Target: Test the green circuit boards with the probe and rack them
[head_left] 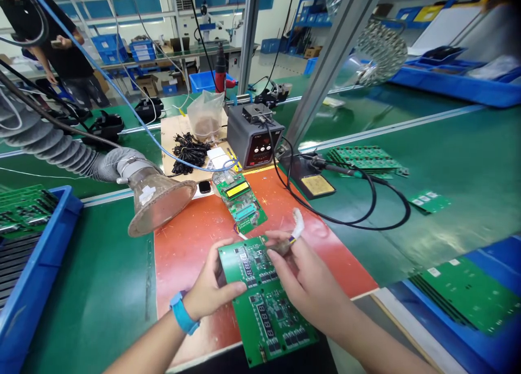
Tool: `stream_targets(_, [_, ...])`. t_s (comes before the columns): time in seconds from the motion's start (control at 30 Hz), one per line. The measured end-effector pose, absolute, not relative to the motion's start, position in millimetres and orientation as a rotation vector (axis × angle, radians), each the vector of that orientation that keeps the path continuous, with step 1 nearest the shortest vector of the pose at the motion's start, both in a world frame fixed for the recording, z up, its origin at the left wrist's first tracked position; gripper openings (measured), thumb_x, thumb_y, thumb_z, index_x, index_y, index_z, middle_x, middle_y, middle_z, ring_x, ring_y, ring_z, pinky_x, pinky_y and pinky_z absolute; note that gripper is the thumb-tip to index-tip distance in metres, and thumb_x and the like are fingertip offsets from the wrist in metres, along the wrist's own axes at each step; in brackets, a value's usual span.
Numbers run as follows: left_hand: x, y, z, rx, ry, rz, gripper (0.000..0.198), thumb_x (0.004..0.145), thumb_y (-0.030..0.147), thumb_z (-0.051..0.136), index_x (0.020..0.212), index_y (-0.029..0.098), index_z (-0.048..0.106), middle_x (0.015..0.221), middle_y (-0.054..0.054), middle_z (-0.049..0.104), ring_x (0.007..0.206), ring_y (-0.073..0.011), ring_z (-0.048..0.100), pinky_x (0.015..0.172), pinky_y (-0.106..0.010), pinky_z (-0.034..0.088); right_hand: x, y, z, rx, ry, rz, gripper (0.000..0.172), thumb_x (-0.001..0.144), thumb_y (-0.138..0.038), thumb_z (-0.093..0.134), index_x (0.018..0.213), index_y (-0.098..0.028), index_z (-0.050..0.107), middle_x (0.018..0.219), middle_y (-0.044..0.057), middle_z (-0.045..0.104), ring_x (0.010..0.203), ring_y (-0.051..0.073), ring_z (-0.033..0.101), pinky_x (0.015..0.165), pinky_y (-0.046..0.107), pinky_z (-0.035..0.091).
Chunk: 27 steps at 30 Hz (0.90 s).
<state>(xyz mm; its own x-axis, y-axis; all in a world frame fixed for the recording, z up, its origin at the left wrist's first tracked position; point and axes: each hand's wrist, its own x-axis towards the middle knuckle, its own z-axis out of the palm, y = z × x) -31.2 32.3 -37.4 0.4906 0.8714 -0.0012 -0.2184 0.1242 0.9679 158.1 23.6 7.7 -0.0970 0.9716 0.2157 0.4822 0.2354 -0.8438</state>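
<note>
A green circuit board (248,314) with four-digit displays and many small chips is held tilted over the front of the orange mat. My left hand (211,284), with a blue wristband, grips its left edge, thumb on top. My right hand (303,276) is closed at the board's upper right, pinching a small connector or probe end, partly hidden by the fingers. A white-wrapped cable end (298,224) sticks up beside the right fingers. Just beyond lies a tester board (240,200) with a lit yellow display and a teal socket; thin wires lead from it toward the held board.
A fume extraction hood (163,203) stands at left by a blue bin (44,243) of boards. Behind are a soldering station (254,135), black cables (189,152) and a sponge stand (317,185). Board stacks (366,159) lie right; another bin (496,260) sits lower right. A person (61,43) stands far left.
</note>
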Motion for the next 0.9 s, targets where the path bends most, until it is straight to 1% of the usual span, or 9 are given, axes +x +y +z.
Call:
stream_targets(0.13, [-32.5, 33.7, -41.1, 1.189, 0.683, 0.903, 0.066, 0.072, 0.033, 0.069, 0.124, 0.025, 0.028, 0.124, -0.010, 0.046, 0.111, -0.0248, 0.050, 0.090, -0.036, 0.042, 158.0, 24.1, 9.0, -1.373, -1.764, 0.698, 0.022, 0.090, -0.025, 0.038, 0.110, -0.021, 0.044, 0.099, 0.010, 0.058, 0.093, 0.020, 0.059, 0.073, 0.032, 0.053])
stream_targets(0.27, [-31.8, 34.2, -43.8, 1.177, 0.676, 0.914, 0.066, 0.072, 0.033, 0.070, 0.123, 0.025, 0.029, 0.122, -0.010, 0.047, 0.109, -0.0247, 0.051, 0.088, -0.036, 0.043, 157.2, 26.3, 10.6, -1.369, -1.848, 0.628, 0.023, 0.090, -0.024, 0.036, 0.111, -0.020, 0.043, 0.102, 0.011, 0.058, 0.096, 0.020, 0.059, 0.075, 0.034, 0.053])
stream_targets(0.33, [-31.2, 34.0, -44.4, 1.161, 0.696, 0.911, 0.067, 0.071, 0.035, 0.070, 0.122, 0.024, 0.028, 0.123, -0.011, 0.046, 0.110, -0.0263, 0.051, 0.086, -0.036, 0.043, 156.5, 26.5, 11.6, -1.397, -1.875, 0.598, 0.020, 0.089, -0.023, 0.036, 0.106, -0.019, 0.046, 0.098, 0.010, 0.059, 0.095, 0.021, 0.059, 0.076, 0.036, 0.053])
stream_targets(0.47, [-31.4, 33.4, -46.1, 1.183, 0.749, 0.908, 0.069, 0.070, 0.038, 0.071, 0.122, 0.024, 0.028, 0.124, -0.011, 0.045, 0.113, -0.0282, 0.048, 0.087, -0.037, 0.042, 155.3, 25.3, 12.1, -1.490, -1.871, 0.505, 0.015, 0.088, -0.025, 0.039, 0.093, -0.018, 0.051, 0.089, 0.009, 0.061, 0.088, 0.022, 0.060, 0.072, 0.039, 0.052])
stream_targets(0.73, [-32.5, 36.1, -50.2, 1.215, 0.737, 0.927, 0.068, 0.069, 0.039, 0.071, 0.121, 0.024, 0.029, 0.123, -0.010, 0.045, 0.114, -0.0286, 0.046, 0.089, -0.038, 0.040, 153.1, 24.1, 5.7, -1.499, -1.812, 0.403, 0.014, 0.087, -0.023, 0.041, 0.088, -0.018, 0.055, 0.084, 0.008, 0.060, 0.082, 0.021, 0.060, 0.067, 0.035, 0.051])
stream_targets(0.9, [-32.6, 37.4, -52.2, 1.192, 0.712, 0.926, 0.069, 0.070, 0.036, 0.072, 0.122, 0.024, 0.029, 0.123, -0.011, 0.045, 0.113, -0.0289, 0.047, 0.088, -0.038, 0.041, 152.1, 26.2, 3.9, -1.492, -1.818, 0.423, 0.015, 0.087, -0.022, 0.040, 0.086, -0.018, 0.055, 0.084, 0.008, 0.060, 0.081, 0.020, 0.060, 0.068, 0.034, 0.051])
